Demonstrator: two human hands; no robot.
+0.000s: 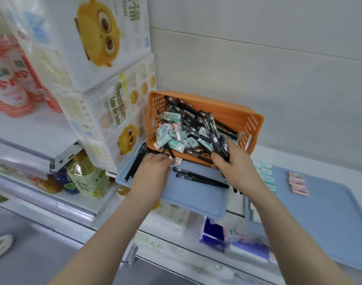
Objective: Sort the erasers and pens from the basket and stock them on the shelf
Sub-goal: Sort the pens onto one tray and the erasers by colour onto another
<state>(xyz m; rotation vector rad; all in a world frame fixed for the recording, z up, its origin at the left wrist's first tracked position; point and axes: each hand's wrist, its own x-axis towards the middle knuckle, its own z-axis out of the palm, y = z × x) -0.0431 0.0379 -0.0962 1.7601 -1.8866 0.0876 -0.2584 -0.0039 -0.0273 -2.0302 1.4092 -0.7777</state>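
A white shelf (311,161) is seen against a pale wall. Its left part is taken up by two stacked tissue packs (106,44) printed with a yellow cartoon owl, and a red-patterned pack (9,79) is seen further left.

A large blue tray (319,219) is laid at the right. A smaller blue tray (194,200) is set in the middle, jutting over the shelf edge. An orange perforated basket (233,112) is placed at the back of the smaller tray, tipped toward the camera. It is filled with a jumble of black pens (188,108) and wrapped erasers (171,132), mostly green-and-white.

Bottled drinks (87,177) are stored on a lower shelf at the left.

A bundle of black pens (219,136) is gripped in the right hand (235,167) at the basket's near right corner. The left hand (155,167) is held at the basket's near rim with fingers bent. A pink eraser (177,160) is seen at its fingertips, but whether anything is grasped cannot be told.

Two loose pens (200,177) are laid across the smaller tray, and several more pens (134,163) along its left side. A row of green-and-white erasers (265,175) is lined up by the large tray's left edge. A stack of pink erasers (298,184) is arranged on the large tray.
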